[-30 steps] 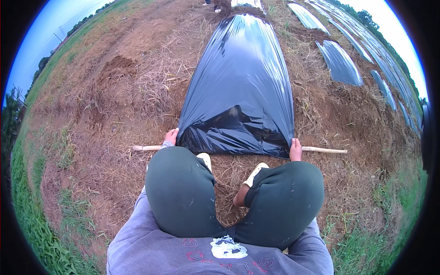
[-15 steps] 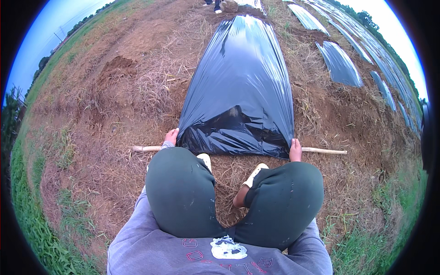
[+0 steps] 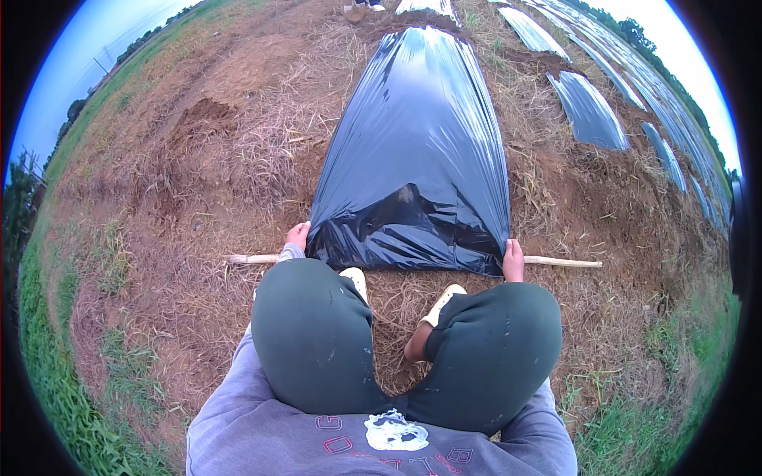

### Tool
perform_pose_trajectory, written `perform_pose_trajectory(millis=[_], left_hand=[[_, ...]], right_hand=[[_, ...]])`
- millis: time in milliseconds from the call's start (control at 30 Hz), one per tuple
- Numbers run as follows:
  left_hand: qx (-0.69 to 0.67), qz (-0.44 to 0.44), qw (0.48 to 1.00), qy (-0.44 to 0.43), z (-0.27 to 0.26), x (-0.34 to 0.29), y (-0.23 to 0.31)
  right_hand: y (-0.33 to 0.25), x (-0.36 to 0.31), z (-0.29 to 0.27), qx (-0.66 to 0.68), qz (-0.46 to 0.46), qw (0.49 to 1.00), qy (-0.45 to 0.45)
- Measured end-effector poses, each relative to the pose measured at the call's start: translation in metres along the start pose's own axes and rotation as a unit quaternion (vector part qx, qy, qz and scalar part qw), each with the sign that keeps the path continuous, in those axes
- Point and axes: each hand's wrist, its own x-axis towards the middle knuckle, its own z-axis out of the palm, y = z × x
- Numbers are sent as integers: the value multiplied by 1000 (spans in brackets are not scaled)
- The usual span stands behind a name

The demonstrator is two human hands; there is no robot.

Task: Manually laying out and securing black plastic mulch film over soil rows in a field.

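Note:
A sheet of shiny black plastic film (image 3: 413, 143) stretches away from me over the ground, pulled taut with lengthwise creases. Its near end wraps a wooden pole (image 3: 563, 262), whose bare ends stick out on both sides. My left hand (image 3: 298, 236) grips the sheet's near left corner, fingers closed at the edge by the pole. At the near right corner my right hand (image 3: 513, 258) is closed on the film's edge in the same way. Low folds of film sag between the hands, just beyond my feet in pale yellow shoes (image 3: 442, 304).
Beyond the sheet's far end, a person's feet (image 3: 371, 5) show at the top edge beside loose soil. More film-covered rows (image 3: 589, 111) run along the right. Dry straw and brown soil (image 3: 190, 190) surround the sheet, with green grass (image 3: 59, 365) at the lower left.
The person at the far end has shifted to the left. My hands and the sheet stay almost where they were.

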Motion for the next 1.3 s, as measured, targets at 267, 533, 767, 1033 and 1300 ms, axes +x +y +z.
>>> perform_pose_trajectory(millis=[267,533,767,1033,1300], left_hand=[[37,5,999,34,8,22,23],[142,-34,983,108,9,17,29],[365,262,884,126,14,-88,70],[482,87,864,-113,18,-97,70],[564,73,810,-140,18,-85,51]], right_hand=[[0,30,-3,9,5,1000,21],[2,37,-5,-10,56,998,31],[-19,-43,-22,-270,-81,954,98],[-7,-57,-36,-350,-51,917,-183],[33,-36,-21,-160,99,979,79]])
